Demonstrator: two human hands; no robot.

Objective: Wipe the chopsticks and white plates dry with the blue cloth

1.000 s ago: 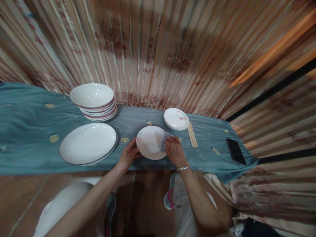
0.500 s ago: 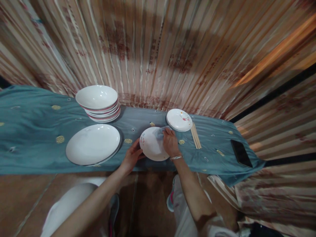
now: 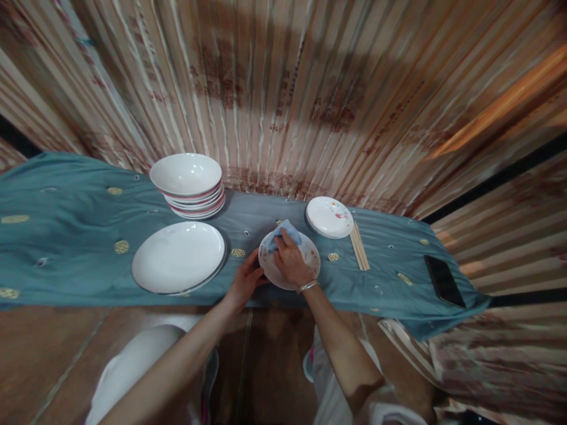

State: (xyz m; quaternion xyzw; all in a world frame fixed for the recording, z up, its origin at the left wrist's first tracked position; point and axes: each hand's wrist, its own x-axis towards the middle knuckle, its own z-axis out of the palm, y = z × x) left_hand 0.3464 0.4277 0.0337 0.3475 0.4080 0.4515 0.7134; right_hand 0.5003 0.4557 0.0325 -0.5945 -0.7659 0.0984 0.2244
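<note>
A small white plate with a flower print [image 3: 312, 260] is held near the table's front edge. My left hand [image 3: 246, 277] grips its left rim, thumb on top and fingers partly hidden beneath. On the plate's upper face, my right hand [image 3: 292, 260] presses a pale blue cloth [image 3: 287, 229] with bent fingers. The cloth lies over the far left part of the plate and reaches past its rim. A bracelet [image 3: 309, 286] circles my right wrist.
Left of the plate lie large oval plates [image 3: 179, 260], with stacked bowls [image 3: 186, 175] behind them. To the right are small flowered plates [image 3: 328, 217], chopsticks [image 3: 359, 248] and a black phone [image 3: 444, 280] on a teal tablecloth [image 3: 80, 236]. A curtain [image 3: 248, 88] hangs behind.
My right hand has moved the cloth from the plate's right side to its far left part. The left hand keeps its grip on the rim. The view has shifted slightly.
</note>
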